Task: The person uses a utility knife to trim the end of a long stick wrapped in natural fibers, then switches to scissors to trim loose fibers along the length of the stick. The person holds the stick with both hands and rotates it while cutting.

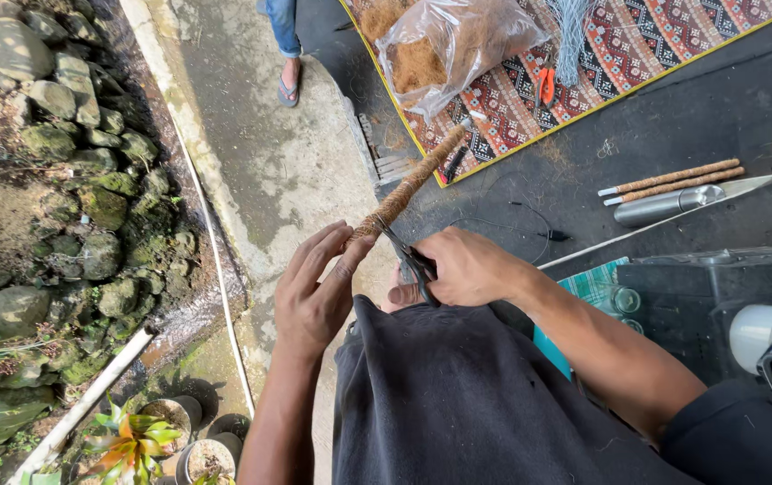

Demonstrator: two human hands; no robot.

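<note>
Holding a fibre-wrapped pole [408,184] at its near end, left hand [314,292] has fingers loosely curled round it, thumb and forefinger pinching the wrap. Pole slants up and away toward a patterned mat [655,45], its far white tip over the mat edge. Right hand [462,268] is closed round the handles of scissors [411,262], blades touching the pole's near end just beside the left fingertips. Both hands sit above the person's dark-trousered lap [458,395].

Around: clear bag [453,40] of brown fibre on the mat, orange-handled pliers [545,85] near it, bundle of grey string [570,36] beside. Two finished wrapped sticks [673,180] and a metal tube [669,207] lie on dark ground to the right, well apart from the hands. Another person's sandalled foot [289,88] stands on the concrete path. Stone wall [63,135] and potted plants [148,440] at left. Nothing blocks the view of the cut point except the right fingers partly hiding the scissor handles
</note>
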